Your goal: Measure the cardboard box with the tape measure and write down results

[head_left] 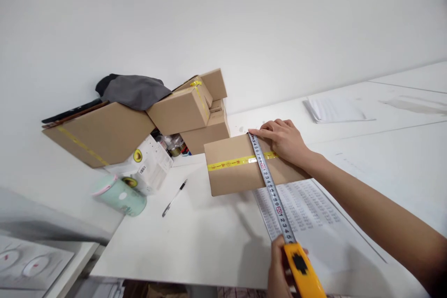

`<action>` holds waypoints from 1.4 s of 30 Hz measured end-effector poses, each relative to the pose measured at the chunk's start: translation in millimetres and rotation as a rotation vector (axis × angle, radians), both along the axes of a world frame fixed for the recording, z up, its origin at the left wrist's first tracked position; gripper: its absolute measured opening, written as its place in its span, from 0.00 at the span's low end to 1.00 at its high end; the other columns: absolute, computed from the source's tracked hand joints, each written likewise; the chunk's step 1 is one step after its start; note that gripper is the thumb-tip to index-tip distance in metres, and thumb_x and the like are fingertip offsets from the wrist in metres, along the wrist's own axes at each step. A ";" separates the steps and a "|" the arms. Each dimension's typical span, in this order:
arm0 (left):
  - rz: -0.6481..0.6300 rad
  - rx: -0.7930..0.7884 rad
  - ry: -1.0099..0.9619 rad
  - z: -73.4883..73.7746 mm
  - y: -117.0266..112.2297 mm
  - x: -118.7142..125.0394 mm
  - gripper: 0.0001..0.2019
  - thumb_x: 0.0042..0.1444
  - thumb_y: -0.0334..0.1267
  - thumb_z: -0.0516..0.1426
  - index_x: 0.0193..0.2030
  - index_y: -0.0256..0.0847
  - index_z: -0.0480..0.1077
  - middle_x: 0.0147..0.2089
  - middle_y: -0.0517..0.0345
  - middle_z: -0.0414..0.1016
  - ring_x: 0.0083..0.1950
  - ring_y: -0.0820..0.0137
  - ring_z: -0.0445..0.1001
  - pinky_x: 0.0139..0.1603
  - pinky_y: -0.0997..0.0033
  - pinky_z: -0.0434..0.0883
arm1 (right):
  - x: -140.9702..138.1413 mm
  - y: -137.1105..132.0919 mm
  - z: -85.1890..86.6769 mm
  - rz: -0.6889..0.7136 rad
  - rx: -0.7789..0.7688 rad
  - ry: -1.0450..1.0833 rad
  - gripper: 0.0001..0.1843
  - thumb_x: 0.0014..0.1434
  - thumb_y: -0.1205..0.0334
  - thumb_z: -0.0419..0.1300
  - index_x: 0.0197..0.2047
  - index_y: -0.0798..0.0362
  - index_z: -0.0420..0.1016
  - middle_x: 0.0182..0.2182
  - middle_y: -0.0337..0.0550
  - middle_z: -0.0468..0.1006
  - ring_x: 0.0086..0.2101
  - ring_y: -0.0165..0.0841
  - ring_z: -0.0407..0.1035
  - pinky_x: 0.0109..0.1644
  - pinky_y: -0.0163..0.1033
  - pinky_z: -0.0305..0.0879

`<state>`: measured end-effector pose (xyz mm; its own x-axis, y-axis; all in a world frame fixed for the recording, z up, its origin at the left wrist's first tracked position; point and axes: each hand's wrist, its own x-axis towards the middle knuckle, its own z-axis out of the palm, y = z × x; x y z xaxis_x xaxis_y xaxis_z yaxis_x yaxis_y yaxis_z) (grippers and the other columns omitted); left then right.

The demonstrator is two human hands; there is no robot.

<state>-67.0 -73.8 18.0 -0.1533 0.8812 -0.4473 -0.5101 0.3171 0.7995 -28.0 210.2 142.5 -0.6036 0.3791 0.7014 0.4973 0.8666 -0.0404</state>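
A taped cardboard box [230, 181] with a yellow strip of printed tape is over the white table, in front of me. Across its top runs the metal blade of a yellow tape measure [303, 272], pulled out past the box's near edge. My left hand [279, 272] grips the yellow case at the bottom; part of that hand is out of frame. At the far edge of the box, my right hand [288, 142] rests on the cardboard, a fingertip pressing the blade's end there. Its other fingers are partly hidden behind the box.
Printed sheets [310, 209] lie beneath and right of the box. A pen [174, 198] and a mint cylindrical container [120, 195] are on the left. Behind them stand cardboard boxes [181, 111] with a grey cloth [134, 91] on top. A paper stack [335, 109] lies at the back right.
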 end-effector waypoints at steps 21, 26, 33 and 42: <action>0.016 0.380 0.165 39.3 48.0 -41.1 0.41 0.42 0.47 0.75 0.62 0.47 0.64 0.56 0.50 0.73 0.51 0.60 0.74 0.54 0.56 0.72 | 1.6 -6.8 -1.7 -0.012 -0.040 0.029 0.31 0.68 0.74 0.46 0.61 0.36 0.78 0.45 0.47 0.81 0.42 0.42 0.65 0.46 0.49 0.54; 0.001 0.395 0.187 38.2 46.4 -43.3 0.42 0.41 0.45 0.75 0.62 0.47 0.63 0.57 0.49 0.73 0.50 0.61 0.73 0.54 0.57 0.71 | 1.2 -15.6 1.5 -0.064 -0.042 -0.002 0.25 0.73 0.61 0.44 0.62 0.41 0.77 0.45 0.49 0.80 0.42 0.44 0.65 0.48 0.51 0.54; -0.154 0.301 0.372 8.6 2.2 -40.6 0.45 0.39 0.35 0.73 0.64 0.46 0.60 0.60 0.48 0.72 0.56 0.59 0.72 0.57 0.59 0.71 | 5.2 -34.8 -2.5 -0.135 -0.039 -0.026 0.33 0.68 0.32 0.47 0.57 0.47 0.77 0.46 0.51 0.78 0.47 0.49 0.63 0.53 0.54 0.53; -0.340 0.236 0.573 -2.1 -8.0 -43.8 0.42 0.42 0.38 0.73 0.63 0.47 0.59 0.49 0.54 0.75 0.39 0.67 0.73 0.37 0.69 0.75 | 40.8 -86.2 -65.8 -0.192 -0.123 0.027 0.30 0.65 0.33 0.55 0.61 0.43 0.72 0.56 0.48 0.77 0.54 0.50 0.66 0.61 0.56 0.50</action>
